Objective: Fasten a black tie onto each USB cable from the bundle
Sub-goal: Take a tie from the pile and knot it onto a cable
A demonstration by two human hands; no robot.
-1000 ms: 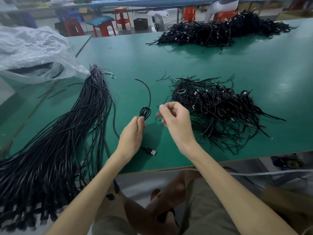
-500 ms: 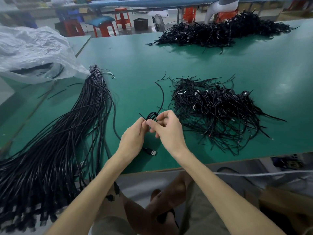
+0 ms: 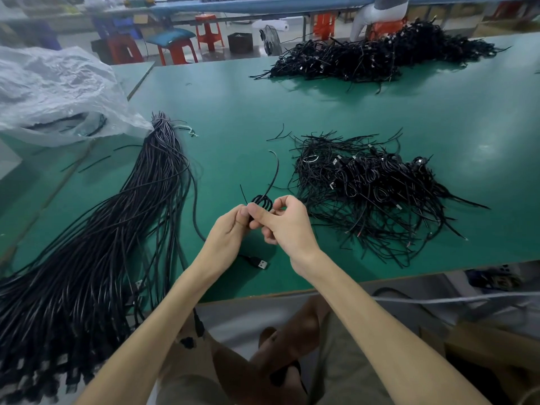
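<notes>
USB cable (image 3: 261,201) in the head view: I see it black and glossy, wound into a small tight coil of several loops, held up just above the green table (image 3: 438,112) near the middle of its near edge. One free end of it curves up and away from the coil toward the far edge. Its other end runs down under the hands to a black plug with a silver tip (image 3: 261,263), which lies flat on the table close to the near edge.

My left hand (image 3: 226,232) has its fingers curled, thumb and fingertips pinching the left side of the coil. My right hand (image 3: 287,226) meets it from the other side, thumb (image 3: 257,213) laid across the loops and forefinger bent over the top, the other fingers curled in below. A thin black tie (image 3: 243,194) sticks up from the coil beside the left thumb; I cannot tell whether it is wrapped round yet.

A long bundle (image 3: 102,229) of straight black cables lies along the left side of the table and fans out over the near left corner. A tangled pile of coiled cables (image 3: 374,188) sits just right of the hands. Another black heap (image 3: 380,54) lies by the far edge. A crumpled clear plastic bag (image 3: 52,92) rests at the far left.
</notes>
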